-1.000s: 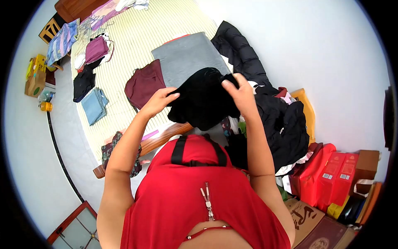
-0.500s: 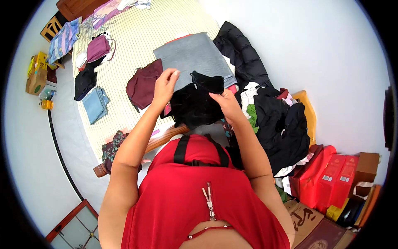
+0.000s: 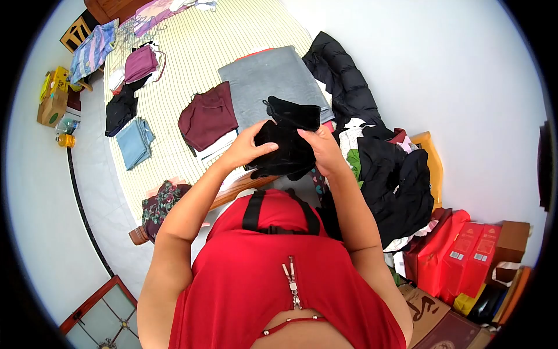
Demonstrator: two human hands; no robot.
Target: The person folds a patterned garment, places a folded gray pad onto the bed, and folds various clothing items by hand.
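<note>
Left of red boxes (image 3: 463,249), hands (image 3: 247,150) (image 3: 325,152) hold black cloth (image 3: 285,148).

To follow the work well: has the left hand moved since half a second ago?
Yes: against the grey blanket, the left hand has moved down the picture, onto the black cloth.

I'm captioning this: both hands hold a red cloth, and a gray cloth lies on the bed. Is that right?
The held cloth is black, not red: the head view shows the left hand and right hand holding it. The gray cloth lies on the bed.
</note>
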